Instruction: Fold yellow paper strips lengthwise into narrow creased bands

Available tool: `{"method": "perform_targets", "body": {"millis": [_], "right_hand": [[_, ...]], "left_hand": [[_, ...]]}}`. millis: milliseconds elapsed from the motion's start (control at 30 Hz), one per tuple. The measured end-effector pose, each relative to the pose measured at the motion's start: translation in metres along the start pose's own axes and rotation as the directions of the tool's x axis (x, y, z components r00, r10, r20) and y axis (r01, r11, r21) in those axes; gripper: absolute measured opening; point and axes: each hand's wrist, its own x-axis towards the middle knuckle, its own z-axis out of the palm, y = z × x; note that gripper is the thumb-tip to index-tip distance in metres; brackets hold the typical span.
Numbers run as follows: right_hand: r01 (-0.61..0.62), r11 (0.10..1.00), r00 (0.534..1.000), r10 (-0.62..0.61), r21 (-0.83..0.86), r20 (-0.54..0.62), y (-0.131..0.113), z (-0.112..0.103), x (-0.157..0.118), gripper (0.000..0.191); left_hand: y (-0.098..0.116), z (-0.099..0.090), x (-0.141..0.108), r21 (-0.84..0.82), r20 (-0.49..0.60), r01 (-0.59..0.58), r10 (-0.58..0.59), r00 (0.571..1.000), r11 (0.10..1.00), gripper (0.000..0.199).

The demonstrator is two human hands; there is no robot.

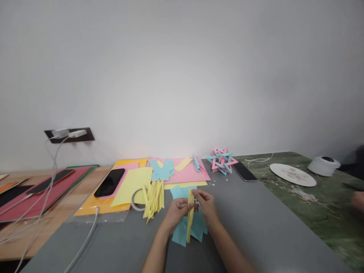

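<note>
Between my two hands stands a folded yellow paper strip, held roughly upright above the grey table. My left hand pinches it around the middle with thumb and fingers. Near its top end, my right hand grips the same strip by its edge. Under the hands lie several blue paper pieces, partly covered by the strip and fingers. To the left is a pile of folded yellow strips, beside a roll of tape.
A pink and blue paper star model sits by the wall, next to a phone. Coloured sheets and another phone lie left. A white cable crosses the table. At right are a white plate and another person's hand.
</note>
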Motion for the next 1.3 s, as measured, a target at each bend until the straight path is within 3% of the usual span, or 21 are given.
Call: {"method": "perform_targets", "body": {"millis": [267, 367, 500, 667, 767, 867, 1067, 1300], "right_hand": [[-0.057, 0.996, 0.995, 0.062, -0.072, 0.078, 0.001, -0.002, 0.003, 0.029], [-0.022, 0.996, 0.997, 0.028, -0.087, 0.076, 0.003, -0.003, 0.005, 0.031], [0.002, 0.997, 0.996, 0.005, -0.08, 0.088, 0.004, -0.002, 0.006, 0.038], [0.021, 0.986, 0.961, 0.025, -0.163, 0.277, 0.001, 0.002, 0.002, 0.038], [0.029, 0.983, 0.92, 0.045, -0.18, 0.391, 0.0, 0.006, -0.003, 0.039], [0.002, 0.984, 0.892, 0.078, -0.178, 0.445, 0.001, 0.008, -0.006, 0.041], [-0.035, 0.988, 0.899, 0.099, -0.153, 0.427, 0.007, 0.008, -0.006, 0.041], [-0.129, 0.967, 0.831, 0.226, -0.22, 0.508, 0.006, 0.006, -0.005, 0.05]], "left_hand": [[0.001, 0.001, 0.0, 0.042, 0.015, 0.021, -0.022, 1.0, 0.999, 0.036], [-0.002, -0.001, 0.002, 0.052, -0.009, 0.043, -0.043, 0.999, 0.998, 0.036], [-0.009, -0.008, 0.007, -0.021, -0.152, -0.044, 0.041, 0.988, 0.999, 0.035], [-0.016, -0.016, 0.013, -0.081, -0.361, -0.251, 0.206, 0.91, 0.965, 0.024], [-0.016, -0.018, 0.015, -0.058, -0.418, -0.292, 0.243, 0.875, 0.955, 0.015], [-0.016, -0.017, 0.015, -0.092, -0.409, -0.289, 0.228, 0.883, 0.953, 0.016], [-0.015, -0.014, 0.014, -0.107, -0.411, -0.194, 0.134, 0.902, 0.975, 0.028], [-0.009, -0.016, 0.011, -0.144, -0.496, -0.197, 0.102, 0.862, 0.97, 0.03]]}}
